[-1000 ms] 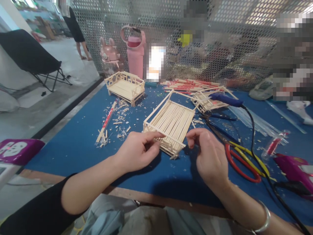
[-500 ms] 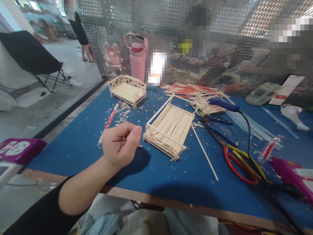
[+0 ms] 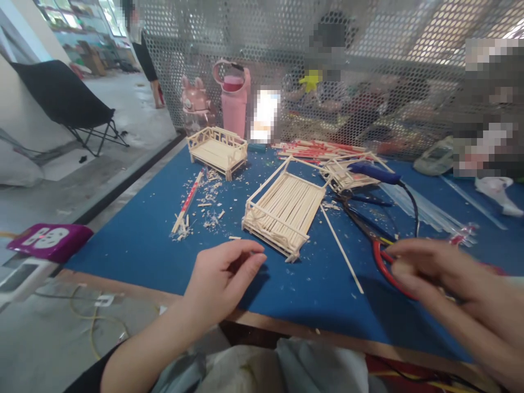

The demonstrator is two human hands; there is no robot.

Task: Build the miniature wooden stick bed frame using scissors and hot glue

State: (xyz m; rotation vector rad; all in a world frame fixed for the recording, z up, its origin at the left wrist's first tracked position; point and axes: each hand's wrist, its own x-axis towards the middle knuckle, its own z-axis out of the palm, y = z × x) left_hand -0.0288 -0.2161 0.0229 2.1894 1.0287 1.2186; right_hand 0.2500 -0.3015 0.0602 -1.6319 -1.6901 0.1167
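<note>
My left hand (image 3: 225,278) hovers over the near side of the table, its fingers curled in and the thumb tip close to the fingertips. Anything inside that pinch is hidden. Just beyond it lies a small bed-like frame of thin wooden sticks (image 3: 286,207), with a railing at each end. At the right, my right hand (image 3: 454,284) is slightly blurred, fingers stretched out and thumb apart from them, with no object visible in it. It partly covers the red-handled scissors (image 3: 380,262). One loose stick (image 3: 341,248) lies between the frame and the scissors.
A finished-looking stick bench (image 3: 216,153) stands back left, and another stick model (image 3: 347,172) lies under a blue-handled corded tool (image 3: 374,173). Behind are red-wrapped sticks (image 3: 319,150), a pink bottle (image 3: 234,106) and perforated metal mesh (image 3: 262,49). Scraps (image 3: 213,188) litter the blue table.
My right hand has come into view over the scissors. My left hand has moved right and nearer the table edge, its fist loosening. The view has shifted slightly; the stick models stay put.
</note>
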